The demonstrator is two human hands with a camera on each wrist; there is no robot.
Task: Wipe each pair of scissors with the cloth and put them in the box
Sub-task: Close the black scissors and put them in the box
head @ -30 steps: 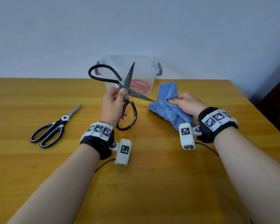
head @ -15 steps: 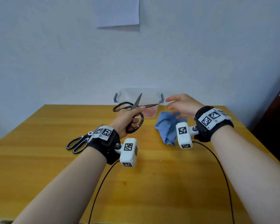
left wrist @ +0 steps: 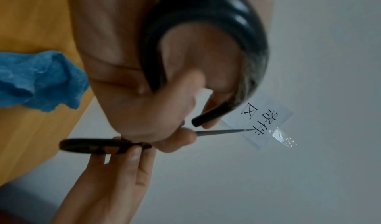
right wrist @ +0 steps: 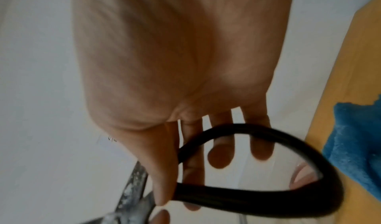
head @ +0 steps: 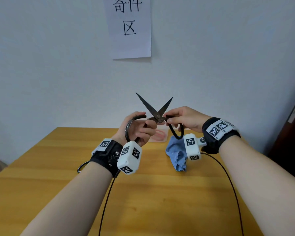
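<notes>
A thumb and forefinger [head: 170,118] of the right hand [head: 186,119] pinch the top of one black handle loop just beside the pivot of the black scissors [head: 157,114], at mid-frame in the head view; the remaining fingers hang straight behind the loop, as the right wrist view shows. Across the pivot, the left hand [head: 138,129] curls around the other loop, which wraps the back of the hand. The blades stand spread in an upright V against the pale wall, points toward the top of the frame.

Below the right hand, the blue cloth [head: 176,154] lies crumpled on the wooden table [head: 143,198], held by neither hand. Behind the hands, at the table's far edge, the clear box [head: 163,136] is mostly hidden; something pink, likely scissor handles, shows through its wall. A dark loop peeks from behind the left wristband at lower left, too hidden to name. A paper sign [head: 129,28] hangs on the wall at top centre.

The pair appears to be getting opened or checked, with the wipe or the drop into the box to follow. Done well, the step keeps fingers on the loops and clear of the inner edges, the points aimed away from the body, and one hand firm on the pivot end while the other reaches down for the cloth.
</notes>
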